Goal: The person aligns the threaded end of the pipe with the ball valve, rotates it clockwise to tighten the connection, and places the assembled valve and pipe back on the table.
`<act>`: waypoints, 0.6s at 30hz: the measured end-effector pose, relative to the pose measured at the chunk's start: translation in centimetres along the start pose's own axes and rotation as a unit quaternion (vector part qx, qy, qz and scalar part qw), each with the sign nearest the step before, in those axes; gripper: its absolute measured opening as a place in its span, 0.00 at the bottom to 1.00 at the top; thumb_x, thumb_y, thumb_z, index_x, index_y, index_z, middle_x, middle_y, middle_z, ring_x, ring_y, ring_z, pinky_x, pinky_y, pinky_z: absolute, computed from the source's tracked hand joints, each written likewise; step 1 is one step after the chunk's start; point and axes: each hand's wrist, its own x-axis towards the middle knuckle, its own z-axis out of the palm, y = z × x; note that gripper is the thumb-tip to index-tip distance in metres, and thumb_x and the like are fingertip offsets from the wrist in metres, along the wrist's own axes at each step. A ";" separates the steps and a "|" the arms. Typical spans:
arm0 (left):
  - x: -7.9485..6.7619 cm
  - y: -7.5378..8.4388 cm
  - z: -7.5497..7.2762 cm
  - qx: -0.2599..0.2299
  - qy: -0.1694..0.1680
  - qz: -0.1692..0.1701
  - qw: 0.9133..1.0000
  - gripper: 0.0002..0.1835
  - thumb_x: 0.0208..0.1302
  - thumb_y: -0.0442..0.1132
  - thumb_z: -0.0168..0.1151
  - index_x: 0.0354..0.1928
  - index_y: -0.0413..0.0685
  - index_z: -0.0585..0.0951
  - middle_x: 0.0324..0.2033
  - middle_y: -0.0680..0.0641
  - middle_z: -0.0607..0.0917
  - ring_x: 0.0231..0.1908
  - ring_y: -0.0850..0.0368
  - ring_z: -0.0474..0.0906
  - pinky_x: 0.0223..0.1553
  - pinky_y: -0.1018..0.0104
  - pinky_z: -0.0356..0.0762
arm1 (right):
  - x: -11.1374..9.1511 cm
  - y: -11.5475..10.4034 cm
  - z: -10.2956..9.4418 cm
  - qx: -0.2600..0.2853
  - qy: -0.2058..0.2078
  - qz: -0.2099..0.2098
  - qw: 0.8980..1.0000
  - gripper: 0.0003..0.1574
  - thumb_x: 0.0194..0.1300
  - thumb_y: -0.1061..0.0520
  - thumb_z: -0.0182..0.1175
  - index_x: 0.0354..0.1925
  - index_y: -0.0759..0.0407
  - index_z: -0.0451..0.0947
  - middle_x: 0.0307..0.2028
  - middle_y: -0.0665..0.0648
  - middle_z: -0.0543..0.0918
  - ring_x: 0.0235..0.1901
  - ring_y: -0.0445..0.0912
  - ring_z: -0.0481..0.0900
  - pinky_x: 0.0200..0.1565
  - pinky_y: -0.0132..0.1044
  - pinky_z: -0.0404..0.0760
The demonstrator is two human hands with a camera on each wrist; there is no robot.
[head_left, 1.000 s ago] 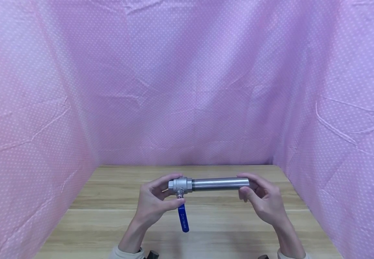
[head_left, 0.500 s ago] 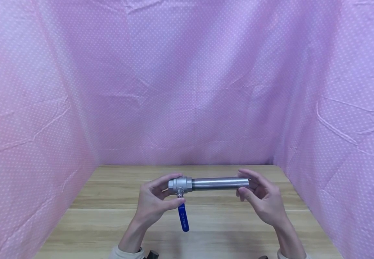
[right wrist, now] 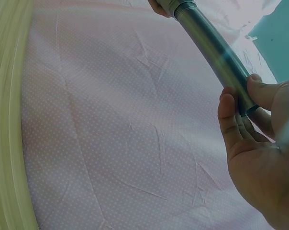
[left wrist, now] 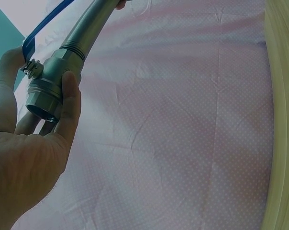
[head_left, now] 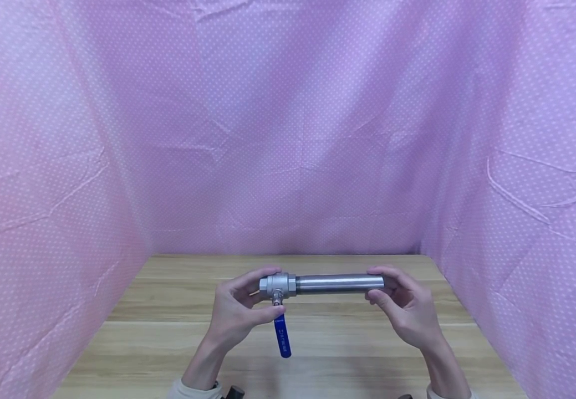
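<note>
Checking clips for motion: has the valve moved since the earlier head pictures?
No, not visibly: in the head view the valve, held by the left hand, keeps the same place against the wooden table's back edge.

In the head view, everything is lit brightly and softly. A shiny stripe is made by light on the pipe (head_left: pixel 335 284), between the fingers (head_left: pixel 397 276). Faint shadows are cast on the table (head_left: pixel 337 338) below them. The small writing on the blue handle (head_left: pixel 283 338), also below, can hardly be read. Both wrist views are dim and a bit green. In the right one, the cloth (right wrist: pixel 130 110) above the fingers is washed white by glare. In both, the table's edge is bent, far from the fingers.
</note>
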 end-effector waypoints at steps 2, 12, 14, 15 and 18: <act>0.0 0.0 0.0 0.001 0.000 0.001 1.000 0.35 0.52 0.16 0.80 0.65 0.23 0.83 0.60 0.53 0.93 0.56 0.59 0.93 0.61 0.60 0.97 | -0.1 0.0 0.0 -0.012 0.003 0.006 1.000 0.32 0.58 0.91 0.60 0.61 0.83 0.79 0.48 0.49 0.94 0.41 0.37 0.94 0.40 0.27 0.95; 0.1 -0.1 -0.1 -0.002 -0.001 0.005 1.000 0.35 0.52 0.15 0.80 0.66 0.23 0.82 0.60 0.53 0.93 0.56 0.60 0.92 0.61 0.60 0.97 | 0.2 0.1 0.0 0.037 -0.009 0.009 0.999 0.35 0.58 0.93 0.59 0.64 0.86 0.74 0.61 0.60 0.91 0.47 0.43 0.95 0.44 0.31 0.97; 0.1 0.0 -0.1 0.000 0.001 0.003 1.000 0.35 0.52 0.15 0.80 0.65 0.23 0.83 0.60 0.52 0.93 0.56 0.60 0.93 0.60 0.60 0.97 | 0.2 0.1 0.0 0.035 -0.010 0.004 0.999 0.35 0.58 0.93 0.59 0.64 0.86 0.75 0.61 0.60 0.91 0.46 0.43 0.95 0.45 0.30 0.97; 0.0 0.0 -0.1 0.001 0.001 0.002 1.000 0.35 0.52 0.15 0.80 0.66 0.23 0.83 0.60 0.51 0.93 0.56 0.59 0.93 0.59 0.60 0.97 | 0.2 0.1 0.0 0.033 -0.009 0.001 0.999 0.35 0.58 0.93 0.59 0.63 0.86 0.75 0.60 0.59 0.91 0.45 0.43 0.95 0.44 0.30 0.97; 0.0 0.2 0.0 0.002 0.004 -0.011 1.000 0.35 0.52 0.16 0.81 0.66 0.25 0.83 0.60 0.50 0.93 0.55 0.59 0.93 0.55 0.57 0.99 | 0.1 0.1 0.0 0.027 -0.008 -0.004 1.000 0.35 0.57 0.94 0.59 0.63 0.86 0.76 0.59 0.58 0.91 0.44 0.42 0.95 0.43 0.30 0.97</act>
